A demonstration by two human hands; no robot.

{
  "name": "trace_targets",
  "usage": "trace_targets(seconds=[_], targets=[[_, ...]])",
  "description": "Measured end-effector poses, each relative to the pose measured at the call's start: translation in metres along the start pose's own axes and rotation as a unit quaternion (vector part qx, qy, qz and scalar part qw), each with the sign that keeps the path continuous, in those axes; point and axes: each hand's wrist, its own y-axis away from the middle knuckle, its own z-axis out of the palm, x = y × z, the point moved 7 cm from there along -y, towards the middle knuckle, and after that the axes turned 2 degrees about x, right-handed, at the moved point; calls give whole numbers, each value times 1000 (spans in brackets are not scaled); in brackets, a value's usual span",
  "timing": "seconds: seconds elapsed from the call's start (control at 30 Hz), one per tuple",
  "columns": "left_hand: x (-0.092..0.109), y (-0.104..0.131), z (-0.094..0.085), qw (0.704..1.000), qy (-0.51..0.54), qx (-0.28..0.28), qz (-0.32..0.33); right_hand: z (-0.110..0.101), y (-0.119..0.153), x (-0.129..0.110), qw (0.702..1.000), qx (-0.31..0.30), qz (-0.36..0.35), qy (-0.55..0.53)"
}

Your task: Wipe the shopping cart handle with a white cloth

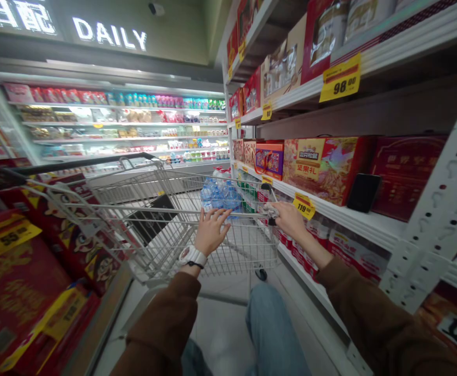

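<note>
While cloth (271, 210) is held tight in right hand (290, 221), left hand (210, 234) is held open beside grip, over cart (248, 214) rim; done or left part cannot be told.

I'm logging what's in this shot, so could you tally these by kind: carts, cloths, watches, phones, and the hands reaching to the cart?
Cart: 1
Cloth, crumpled: 1
Watch, white: 1
Phone, on the shelf: 1
Hands, left hand and right hand: 2
Total: 6
</note>
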Motion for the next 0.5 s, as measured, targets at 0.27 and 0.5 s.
trace_targets(seconds=[0.27, 0.5], targets=[[17, 6, -2, 1000, -16, -9, -9, 22, 9, -104, 995, 50, -82, -15], [-34, 29, -32, 995, -65, 23, -67, 11, 10, -55, 996, 25, -74, -41]])
